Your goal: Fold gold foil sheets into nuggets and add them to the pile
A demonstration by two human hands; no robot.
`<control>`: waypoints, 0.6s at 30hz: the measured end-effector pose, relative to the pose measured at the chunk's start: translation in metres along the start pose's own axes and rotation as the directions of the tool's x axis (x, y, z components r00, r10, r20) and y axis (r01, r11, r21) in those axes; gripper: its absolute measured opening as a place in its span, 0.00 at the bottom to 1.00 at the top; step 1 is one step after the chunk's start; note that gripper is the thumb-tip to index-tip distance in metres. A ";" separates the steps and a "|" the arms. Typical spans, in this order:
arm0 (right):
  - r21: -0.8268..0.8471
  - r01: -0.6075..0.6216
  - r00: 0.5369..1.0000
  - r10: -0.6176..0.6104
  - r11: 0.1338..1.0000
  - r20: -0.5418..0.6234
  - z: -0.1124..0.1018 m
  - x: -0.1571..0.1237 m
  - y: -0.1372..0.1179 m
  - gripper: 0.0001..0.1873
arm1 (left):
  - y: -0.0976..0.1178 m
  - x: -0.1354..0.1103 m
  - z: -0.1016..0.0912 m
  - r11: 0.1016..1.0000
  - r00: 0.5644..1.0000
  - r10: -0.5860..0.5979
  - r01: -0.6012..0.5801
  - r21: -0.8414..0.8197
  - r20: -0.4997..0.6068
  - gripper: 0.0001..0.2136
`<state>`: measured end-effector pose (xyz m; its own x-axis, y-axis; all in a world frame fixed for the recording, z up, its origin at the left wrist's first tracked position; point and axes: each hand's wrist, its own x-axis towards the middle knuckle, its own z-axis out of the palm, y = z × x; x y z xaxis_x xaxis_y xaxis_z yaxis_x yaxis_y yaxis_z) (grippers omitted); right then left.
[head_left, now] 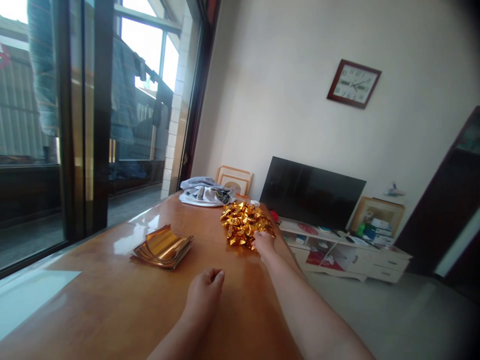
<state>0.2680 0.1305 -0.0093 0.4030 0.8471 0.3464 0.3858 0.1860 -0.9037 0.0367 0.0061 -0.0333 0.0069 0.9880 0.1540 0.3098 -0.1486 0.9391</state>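
Observation:
My right hand (264,243) reaches to the near right side of a heap of folded gold foil pieces (245,222) on the table. Its fingers are curled in against the heap, closed on one folded gold foil piece; the fingertips are partly hidden. Closer to me, my left hand (207,290) rests over the tabletop, closed, with the thumb against the bent index finger and nothing visible in it. To its left lies a stack of flat gold foil sheets (163,248), the top ones curling upward.
The brown glossy table (123,310) runs along a glass sliding door (86,125). At its far end lie folded grey clothes (206,192), with frames (234,179) leaning behind. A television (313,192) and a white cabinet (382,262) stand beyond the right edge.

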 end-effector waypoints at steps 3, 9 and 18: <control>0.012 -0.119 0.993 0.119 0.993 -0.021 0.002 -0.004 0.002 0.12 | -0.001 0.000 0.001 1.000 1.000 -0.017 0.017 -0.005 0.007 0.15; 0.055 -0.220 0.975 0.221 0.974 -0.013 -0.004 -0.029 -0.001 0.10 | 0.002 -0.002 -0.001 0.999 1.000 -0.021 0.020 0.038 0.017 0.15; 0.129 -0.318 0.945 0.303 0.939 0.121 -0.030 -0.089 -0.018 0.10 | 0.003 0.001 -0.003 0.992 0.999 0.028 -0.031 0.119 0.024 0.14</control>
<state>0.2502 0.0365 -0.0166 0.3978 0.9172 0.0228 0.1274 -0.0306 -0.9914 0.0351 0.0063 -0.0295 0.0389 0.9841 0.1730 0.4202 -0.1732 0.8908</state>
